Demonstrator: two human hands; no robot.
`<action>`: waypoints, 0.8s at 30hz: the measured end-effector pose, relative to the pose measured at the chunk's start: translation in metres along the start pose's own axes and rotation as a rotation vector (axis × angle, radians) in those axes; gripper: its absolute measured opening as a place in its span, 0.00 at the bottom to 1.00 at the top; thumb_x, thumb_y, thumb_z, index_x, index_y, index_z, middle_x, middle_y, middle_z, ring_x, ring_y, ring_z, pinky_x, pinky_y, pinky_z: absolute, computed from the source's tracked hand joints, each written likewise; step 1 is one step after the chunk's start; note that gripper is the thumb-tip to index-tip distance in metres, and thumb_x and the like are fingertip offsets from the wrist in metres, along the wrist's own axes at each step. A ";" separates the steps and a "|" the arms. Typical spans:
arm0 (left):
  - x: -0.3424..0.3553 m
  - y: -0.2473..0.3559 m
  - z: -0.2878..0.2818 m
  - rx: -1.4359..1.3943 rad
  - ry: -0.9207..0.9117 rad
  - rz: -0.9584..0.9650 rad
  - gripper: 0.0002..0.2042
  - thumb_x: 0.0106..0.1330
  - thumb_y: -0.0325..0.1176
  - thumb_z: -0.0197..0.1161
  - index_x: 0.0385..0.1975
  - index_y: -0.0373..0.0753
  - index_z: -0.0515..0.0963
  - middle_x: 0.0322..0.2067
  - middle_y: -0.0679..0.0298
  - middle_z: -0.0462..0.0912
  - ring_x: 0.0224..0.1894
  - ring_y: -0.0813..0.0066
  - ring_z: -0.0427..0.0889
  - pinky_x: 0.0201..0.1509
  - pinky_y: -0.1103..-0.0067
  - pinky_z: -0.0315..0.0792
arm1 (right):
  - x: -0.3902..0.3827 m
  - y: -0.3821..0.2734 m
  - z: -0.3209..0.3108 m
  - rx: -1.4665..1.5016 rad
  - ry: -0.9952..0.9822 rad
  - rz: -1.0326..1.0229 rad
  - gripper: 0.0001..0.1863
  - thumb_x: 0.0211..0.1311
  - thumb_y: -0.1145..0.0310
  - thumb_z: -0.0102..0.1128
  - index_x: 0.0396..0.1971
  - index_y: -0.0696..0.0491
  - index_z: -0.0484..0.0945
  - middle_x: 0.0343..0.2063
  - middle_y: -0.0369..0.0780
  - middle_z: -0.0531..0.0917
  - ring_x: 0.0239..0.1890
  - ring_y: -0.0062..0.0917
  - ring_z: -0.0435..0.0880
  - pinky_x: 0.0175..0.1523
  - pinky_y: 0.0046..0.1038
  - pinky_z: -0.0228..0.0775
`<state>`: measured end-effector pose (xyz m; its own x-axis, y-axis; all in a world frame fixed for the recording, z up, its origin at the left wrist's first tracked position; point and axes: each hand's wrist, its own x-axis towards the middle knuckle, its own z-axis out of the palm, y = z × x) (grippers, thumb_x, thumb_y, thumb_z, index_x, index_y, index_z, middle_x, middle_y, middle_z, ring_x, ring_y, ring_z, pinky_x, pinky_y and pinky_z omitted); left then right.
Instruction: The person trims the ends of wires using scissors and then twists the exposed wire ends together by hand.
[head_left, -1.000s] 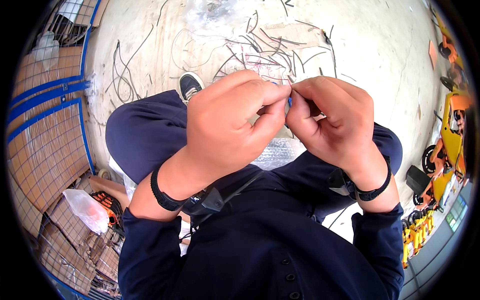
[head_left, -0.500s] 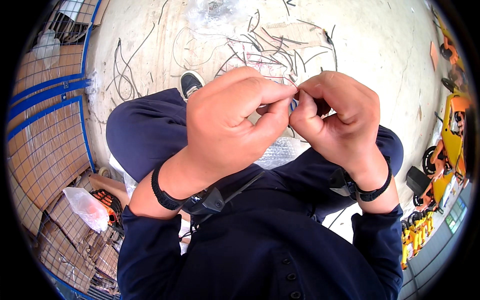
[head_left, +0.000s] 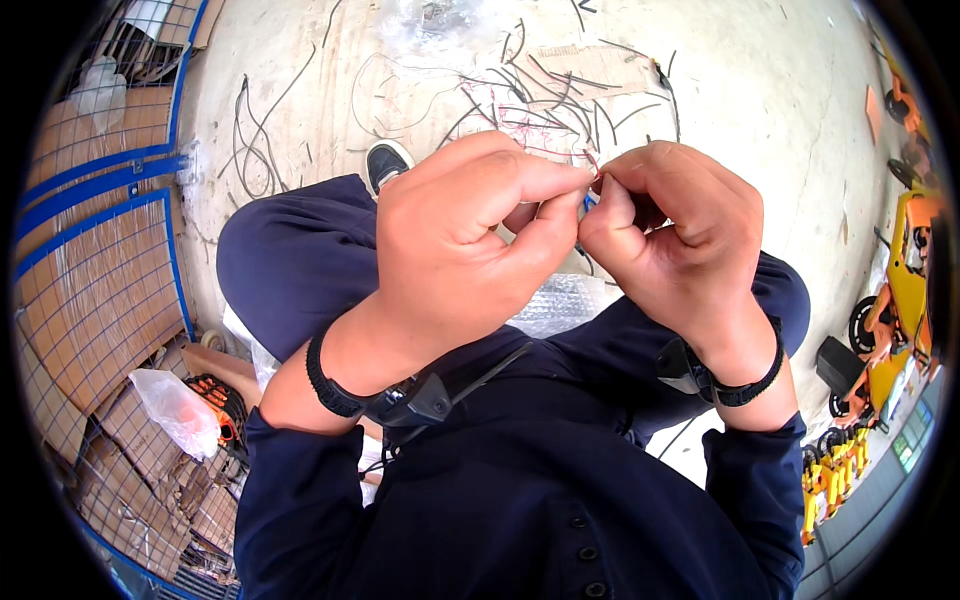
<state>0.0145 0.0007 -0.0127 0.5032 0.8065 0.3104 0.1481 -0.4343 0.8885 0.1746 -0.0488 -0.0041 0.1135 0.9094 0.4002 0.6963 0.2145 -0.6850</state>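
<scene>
Above my lap, my left hand [head_left: 470, 225] and my right hand [head_left: 685, 225] meet fingertip to fingertip. Each is closed in a pinch, thumb against forefinger. A thin red wire [head_left: 594, 162] shows between the fingertips, and its short end stands up just past them. Below it, a small blue piece [head_left: 588, 203], perhaps another wire, appears in the gap between the thumbs. The fingers hide most of what they hold. A black strap circles each wrist.
Cut black cable pieces [head_left: 565, 85] and red wire scraps [head_left: 535, 128] litter the floor ahead, near flattened cardboard [head_left: 590, 70]. Clear plastic wrap [head_left: 430, 25] lies farther off. Blue mesh cage panels [head_left: 95, 290] stand at left; yellow and orange machines [head_left: 905, 285] line the right.
The hands keep nearly the same pinch and place. More of the red wire's end shows above the fingertips now. The whole view has shifted slightly.
</scene>
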 end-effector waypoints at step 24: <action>0.001 -0.001 0.000 -0.002 -0.014 -0.030 0.05 0.56 0.21 0.65 0.32 0.35 0.82 0.18 0.73 0.66 0.19 0.89 0.58 0.21 0.86 0.50 | 0.007 0.011 -0.013 0.106 -0.194 -0.086 0.05 0.47 0.76 0.62 0.27 0.56 0.78 0.20 0.38 0.79 0.21 0.27 0.79 0.24 0.23 0.70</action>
<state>0.0145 0.0022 -0.0134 0.5105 0.8135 0.2787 0.1614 -0.4090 0.8981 0.1924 -0.0452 -0.0006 -0.0882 0.9353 0.3427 0.6183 0.3212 -0.7173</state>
